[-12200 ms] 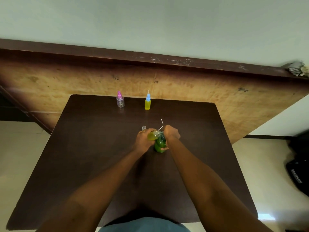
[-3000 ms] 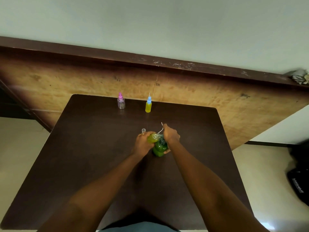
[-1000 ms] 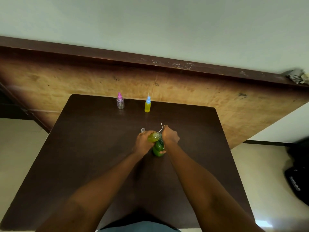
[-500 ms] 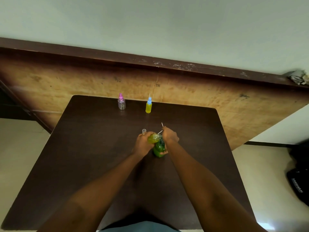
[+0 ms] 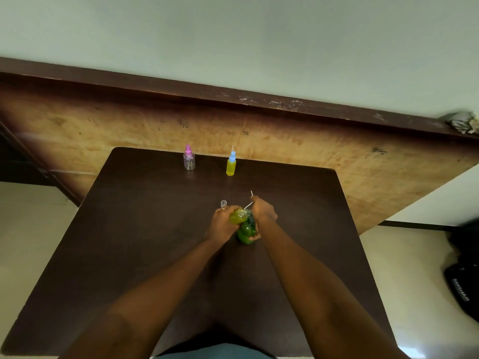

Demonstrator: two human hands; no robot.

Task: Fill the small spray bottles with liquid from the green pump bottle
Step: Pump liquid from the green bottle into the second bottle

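Little has moved since the earlier frames: both hands stay locked together over the same spot, and only the thin white tube by the right hand has shifted its angle slightly.

Largest first, the dark surface (image 5: 145,229) carries everything. At its middle stands the green pump bottle (image 5: 246,230), steadied from the right by the right hand (image 5: 263,211), which curls over its top; a thin white tube (image 5: 248,204) pokes out past those fingers, and I cannot tell exactly how it is held. The left hand (image 5: 223,224) is wrapped around a small spray bottle (image 5: 238,215), already yellow-green inside, tipped with its neck touching the pump's outlet. At the far edge, well apart from the hands, stand a filled bottle with a blue top (image 5: 231,164) and a clear, seemingly empty bottle with a pink top (image 5: 189,159). Just beyond the left hand sits a tiny clear cap (image 5: 223,203).

The risk, I judge, is spillage: the small bottle looks nearly full, so another pump could overflow it, or a slight slip of the neck would send liquid onto the surface.
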